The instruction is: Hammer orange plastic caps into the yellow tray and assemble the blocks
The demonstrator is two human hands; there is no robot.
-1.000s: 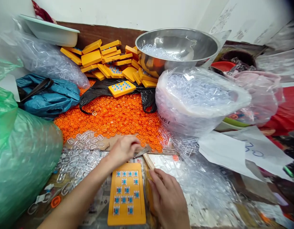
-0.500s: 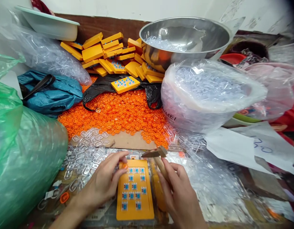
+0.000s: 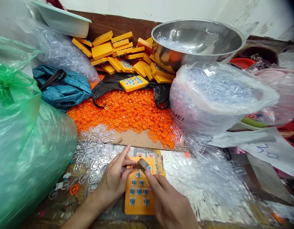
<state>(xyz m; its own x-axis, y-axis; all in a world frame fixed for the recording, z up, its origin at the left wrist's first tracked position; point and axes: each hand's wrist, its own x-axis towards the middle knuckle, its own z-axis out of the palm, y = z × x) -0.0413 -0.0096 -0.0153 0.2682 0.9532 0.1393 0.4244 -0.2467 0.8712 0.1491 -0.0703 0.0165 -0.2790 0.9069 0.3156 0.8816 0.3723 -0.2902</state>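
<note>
A yellow plastic panel (image 3: 137, 210) with small blue-centred switches in clear frames lies flat on the work surface before me. My right hand (image 3: 172, 200) grips a small hammer by its handle, and the hammer's metal head (image 3: 142, 164) is down over the panel's upper left part. My left hand (image 3: 115, 178) is at the panel's upper left edge. Its thumb and a finger pinch close beside the hammer head, while another finger points up. The orange button cap seen earlier in that pinch is now hidden by the fingers and hammer.
Loose orange caps (image 3: 128, 111) spread behind the panel, with clear oval pieces (image 3: 96, 159) to its left. Yellow panels (image 3: 102, 51) are piled farther back. A green bag (image 3: 42, 152) stands left; a white bag of clear pieces (image 3: 209, 117) and a steel bowl (image 3: 199, 52) stand right.
The hammer has swung left and down from beside the panel to its upper left part, by my left fingers. The whole view has shifted slightly. The orange cap has gone out of sight.
</note>
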